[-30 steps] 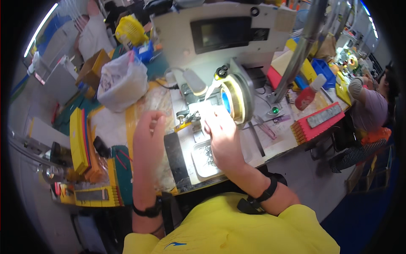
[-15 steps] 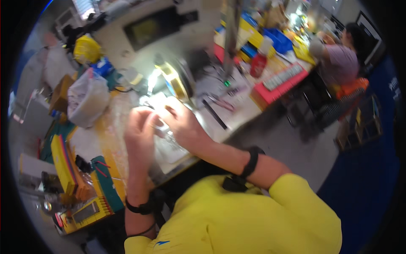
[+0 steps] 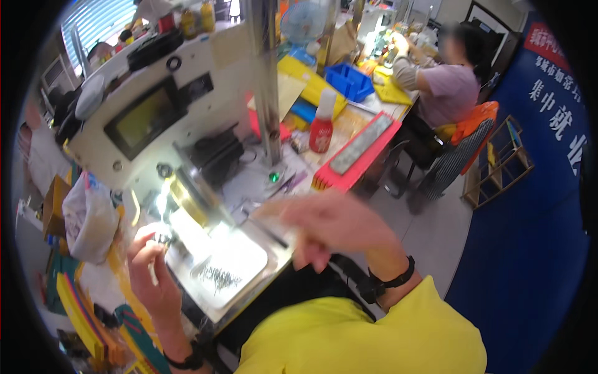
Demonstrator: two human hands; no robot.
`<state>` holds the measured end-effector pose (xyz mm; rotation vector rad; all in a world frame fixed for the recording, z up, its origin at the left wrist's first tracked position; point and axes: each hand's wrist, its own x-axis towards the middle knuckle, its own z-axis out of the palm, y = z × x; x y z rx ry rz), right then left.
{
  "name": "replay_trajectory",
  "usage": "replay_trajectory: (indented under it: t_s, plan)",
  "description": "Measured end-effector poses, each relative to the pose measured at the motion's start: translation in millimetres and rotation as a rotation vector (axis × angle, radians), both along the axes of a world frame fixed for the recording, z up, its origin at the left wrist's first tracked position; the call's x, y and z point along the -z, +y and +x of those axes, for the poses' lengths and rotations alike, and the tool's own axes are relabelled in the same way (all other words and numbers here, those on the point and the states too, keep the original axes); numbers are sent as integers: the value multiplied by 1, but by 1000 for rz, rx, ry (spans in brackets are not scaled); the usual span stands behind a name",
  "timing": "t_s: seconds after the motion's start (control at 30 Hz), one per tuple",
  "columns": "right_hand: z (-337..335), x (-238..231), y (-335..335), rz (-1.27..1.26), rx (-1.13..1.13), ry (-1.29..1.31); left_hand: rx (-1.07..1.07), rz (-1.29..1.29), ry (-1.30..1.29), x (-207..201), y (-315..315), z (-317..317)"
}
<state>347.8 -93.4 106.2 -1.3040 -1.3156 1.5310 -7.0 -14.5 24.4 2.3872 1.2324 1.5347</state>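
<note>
While the left hand (image 3: 149,271) pinches a small dark part (image 3: 163,239) just left of the shallow white metal tray (image 3: 249,265) on the desk, the right hand (image 3: 330,227) (blurred) hovers open-fingered over the tray's right edge, grip holding nothing visible.

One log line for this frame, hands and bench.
left hand: pinching small part at tray edge | right hand: raised, blurred, hold unclear | white tray: lit, pile of small dark parts
</note>
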Motion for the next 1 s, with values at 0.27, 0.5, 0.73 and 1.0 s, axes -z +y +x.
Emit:
replay_trajectory:
  t_s: [0.27, 0.5, 0.73, 1.0]
  plan:
    - [138, 54, 114, 633, 995, -746, 146, -519, -501, 17, 6, 7]
    - [155, 58, 153, 677, 863, -849, 212, -513, -483, 25, 20, 7]
    - [37, -2, 87, 929, 717, 140, 182, -490, -529, 25, 17, 12]
    - [-144, 20, 87, 801, 342, 164, 273, -548, -565, 18, 11, 19]
